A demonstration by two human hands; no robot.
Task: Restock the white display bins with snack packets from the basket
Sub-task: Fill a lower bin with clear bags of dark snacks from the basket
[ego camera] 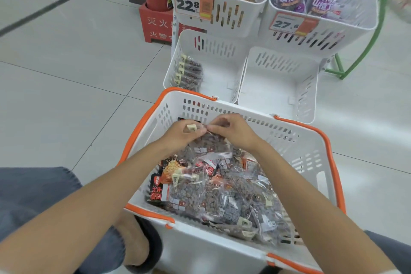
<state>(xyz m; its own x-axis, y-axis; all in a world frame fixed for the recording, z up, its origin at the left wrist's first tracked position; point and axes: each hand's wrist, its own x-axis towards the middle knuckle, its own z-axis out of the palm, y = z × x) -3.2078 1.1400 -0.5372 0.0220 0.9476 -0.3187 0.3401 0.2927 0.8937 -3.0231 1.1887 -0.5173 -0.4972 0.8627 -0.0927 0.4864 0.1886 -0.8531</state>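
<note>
We find the basket (222, 108) before the left bin (219, 73), which holds packets (189, 73); the right bin (278, 87) adjoins it.

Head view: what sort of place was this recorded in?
Most likely a retail shop floor, in a snack section. The white display bins carry price tags reading 22.8 and 27.6 and hold packaged snacks, and an orange-handled shopping basket is full of snack packets.

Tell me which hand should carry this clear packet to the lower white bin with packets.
Probably left: the left hand, pinching the clear packet of dark snacks, lines up with that slotted white plastic bin; the right hand sits further right.
</note>
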